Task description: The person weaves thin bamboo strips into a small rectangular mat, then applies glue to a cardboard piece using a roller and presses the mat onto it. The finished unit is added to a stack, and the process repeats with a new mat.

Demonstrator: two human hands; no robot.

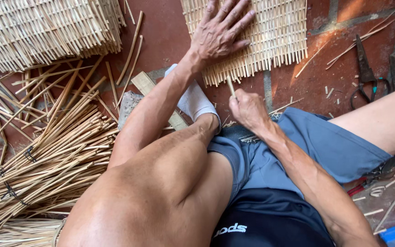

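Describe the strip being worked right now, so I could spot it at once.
Find the flat woven bamboo mat on the red brick floor, pressed by the left hand. At its near edge, the right hand grips one short pale bamboo strip, upright, unlike the loose sticks.

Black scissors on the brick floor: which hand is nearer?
Right. The right hand, fisted round a thin bamboo stick, sits left of the scissors. The left hand lies flat on the woven bamboo mat, farther left.
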